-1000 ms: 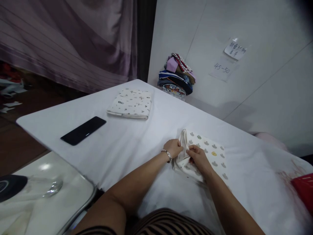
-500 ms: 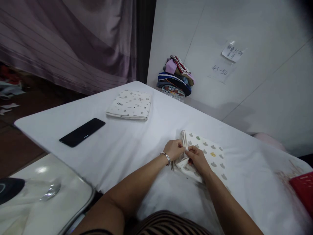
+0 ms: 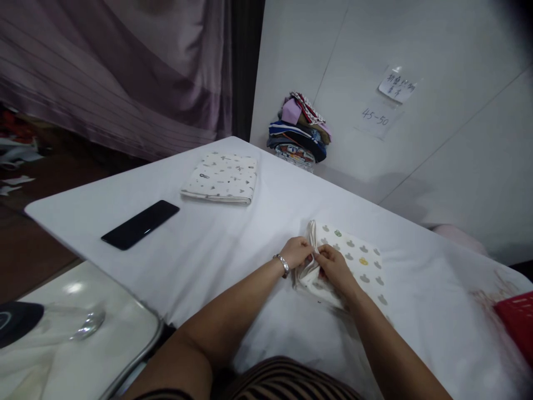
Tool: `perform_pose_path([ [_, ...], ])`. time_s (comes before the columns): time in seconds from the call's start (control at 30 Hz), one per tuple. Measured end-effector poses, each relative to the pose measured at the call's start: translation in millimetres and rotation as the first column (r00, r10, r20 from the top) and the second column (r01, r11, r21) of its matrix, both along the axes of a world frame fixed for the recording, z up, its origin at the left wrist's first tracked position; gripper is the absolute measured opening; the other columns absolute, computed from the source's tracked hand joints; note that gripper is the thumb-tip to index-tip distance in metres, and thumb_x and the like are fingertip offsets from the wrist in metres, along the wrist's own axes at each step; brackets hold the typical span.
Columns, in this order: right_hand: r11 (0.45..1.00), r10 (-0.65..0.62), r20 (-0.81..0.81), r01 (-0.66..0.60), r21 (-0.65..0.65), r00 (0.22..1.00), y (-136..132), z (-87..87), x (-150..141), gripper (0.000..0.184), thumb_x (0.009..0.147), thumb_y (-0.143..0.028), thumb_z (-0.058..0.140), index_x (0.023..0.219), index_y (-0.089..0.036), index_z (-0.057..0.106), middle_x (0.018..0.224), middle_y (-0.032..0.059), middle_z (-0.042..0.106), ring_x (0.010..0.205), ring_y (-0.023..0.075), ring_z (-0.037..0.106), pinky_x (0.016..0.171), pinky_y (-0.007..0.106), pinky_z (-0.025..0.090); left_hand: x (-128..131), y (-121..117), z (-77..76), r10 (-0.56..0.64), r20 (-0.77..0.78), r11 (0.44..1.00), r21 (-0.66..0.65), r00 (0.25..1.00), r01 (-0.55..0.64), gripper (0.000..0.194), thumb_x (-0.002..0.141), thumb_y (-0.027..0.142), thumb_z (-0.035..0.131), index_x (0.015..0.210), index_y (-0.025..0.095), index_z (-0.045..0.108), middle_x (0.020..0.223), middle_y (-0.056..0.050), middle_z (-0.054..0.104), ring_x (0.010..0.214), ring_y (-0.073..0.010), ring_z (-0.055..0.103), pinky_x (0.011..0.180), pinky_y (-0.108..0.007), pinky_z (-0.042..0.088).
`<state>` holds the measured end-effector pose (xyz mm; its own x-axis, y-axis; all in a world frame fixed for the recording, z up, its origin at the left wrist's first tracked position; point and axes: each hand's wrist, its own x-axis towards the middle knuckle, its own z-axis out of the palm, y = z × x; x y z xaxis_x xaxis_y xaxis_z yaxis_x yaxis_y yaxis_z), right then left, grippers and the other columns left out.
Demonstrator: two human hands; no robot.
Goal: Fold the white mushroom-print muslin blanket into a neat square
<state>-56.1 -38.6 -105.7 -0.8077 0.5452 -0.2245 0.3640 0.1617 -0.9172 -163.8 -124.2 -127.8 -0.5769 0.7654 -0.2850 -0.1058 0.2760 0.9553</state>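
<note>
A cream cloth (image 3: 368,269) with grey, green and yellow prints lies partly folded on the white-covered table (image 3: 266,222). Its left edge is gathered upward in several layers. My left hand (image 3: 296,251), with a silver bracelet at the wrist, pinches those layers from the left side. Close beside it, my right hand (image 3: 335,266) grips the same edge, thumb and fingers closed on the fabric. Part of the cloth is hidden under my right hand and forearm. Farther back lies a folded white cloth (image 3: 222,178) with small grey prints, apart from both hands.
A black phone (image 3: 140,224) lies on the table's left part. Behind the table, a pile of folded clothes (image 3: 297,130) stands against the wall with paper notes (image 3: 395,86). A red object (image 3: 516,322) sits at the right edge. A white surface with a clear bottle-like object (image 3: 70,322) is at lower left.
Both hands stay at the gathered edge with only a slight shift of the fingers. The fabric fold beneath my right hand has moved a little.
</note>
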Motion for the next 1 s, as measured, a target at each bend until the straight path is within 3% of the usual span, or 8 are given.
perform_pose_path([
  [0.2, 1.0, 0.023, 0.007, -0.023, 0.018, 1.0, -2, 0.4, 2, 0.034, 0.073, -0.053, 0.057, 0.076, -0.02, 0.05, 0.051, -0.0051, 0.051, 0.036, 0.0083, 0.044, 0.033, 0.02, 0.032, -3, 3, -5.9, -0.036, 0.072, 0.999, -0.009, 0.997, 0.037, 0.028, 0.078, 0.042, 0.057, 0.078, 0.014, 0.059, 0.055, 0.004, 0.058, 0.038, -0.006, 0.044, 0.04, -0.019, 0.034],
  [0.57, 0.997, 0.022, 0.031, -0.019, -0.069, 0.999, -2, 7.9, 6, 0.033, 0.074, -0.05, 0.057, 0.081, -0.019, 0.053, 0.044, -0.006, 0.049, 0.037, 0.0088, 0.045, 0.036, 0.019, 0.032, -7, -1, 1.8, -0.074, 0.135, 0.997, -0.024, 0.988, 0.078, 0.032, 0.074, 0.046, 0.063, 0.075, 0.015, 0.056, 0.051, 0.006, 0.052, 0.037, -0.0049, 0.041, 0.039, -0.019, 0.028],
  [0.7, 0.994, 0.016, -0.008, -0.017, -0.109, 1.0, -2, 8.0, 8, 0.032, 0.074, -0.05, 0.057, 0.081, -0.019, 0.053, 0.052, -0.0051, 0.052, 0.041, 0.0084, 0.048, 0.038, 0.019, 0.034, -6, -2, 3.7, -0.076, 0.155, 0.997, -0.008, 0.985, 0.078, 0.035, 0.07, 0.048, 0.067, 0.073, 0.016, 0.054, 0.048, 0.008, 0.048, 0.038, -0.0053, 0.041, 0.039, -0.019, 0.028],
  [1.0, 0.985, 0.044, -0.021, -0.047, -0.165, 0.999, 0, 6.2, 10, 0.029, 0.076, -0.047, 0.056, 0.083, -0.018, 0.056, 0.058, -0.0053, 0.052, 0.039, 0.0055, 0.043, 0.038, 0.019, 0.03, -8, 0, -4.2, -0.079, 0.056, 0.995, -0.058, 0.995, 0.082, 0.036, 0.068, 0.05, 0.066, 0.073, 0.017, 0.053, 0.045, 0.008, 0.045, 0.037, -0.0063, 0.04, 0.04, -0.019, 0.029],
])
